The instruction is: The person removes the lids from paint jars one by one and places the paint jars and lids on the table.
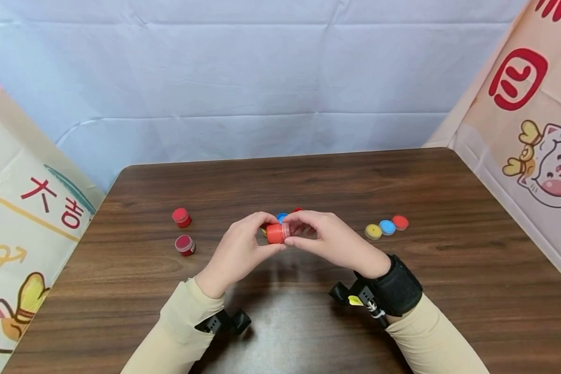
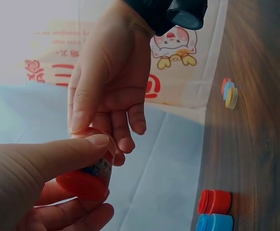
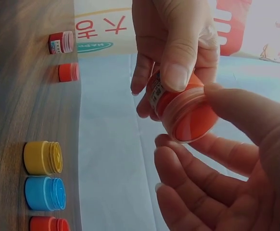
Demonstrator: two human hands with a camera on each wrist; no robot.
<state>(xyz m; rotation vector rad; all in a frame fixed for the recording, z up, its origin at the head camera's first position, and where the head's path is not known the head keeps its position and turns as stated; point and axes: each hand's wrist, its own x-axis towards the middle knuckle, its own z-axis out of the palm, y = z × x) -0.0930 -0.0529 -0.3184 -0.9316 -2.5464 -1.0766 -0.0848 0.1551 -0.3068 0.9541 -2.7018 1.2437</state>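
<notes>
Above the middle of the table, both hands hold a small paint jar [image 1: 275,234], orange-red with a clear-rimmed lid and lying on its side. My left hand [image 1: 243,241] grips the jar's body between thumb and fingers. At the other end, my right hand [image 1: 327,236] pinches the lid [image 3: 196,122], thumb on one side and fingers on the other. The lid sits on the jar, and a printed label [image 2: 100,167] shows on its side. Behind the hands stand lidless yellow [image 3: 36,158], blue [image 3: 39,193] and red [image 3: 43,224] jars, partly hidden in the head view.
Two lidded red jars, one brighter [image 1: 181,217] and one darker [image 1: 185,245], stand on the left of the table. To the right lie yellow [image 1: 373,231], blue [image 1: 387,227] and red [image 1: 400,223] lids in a slanting row. A pale cloth [image 1: 262,78] hangs behind the wooden table [image 1: 135,291].
</notes>
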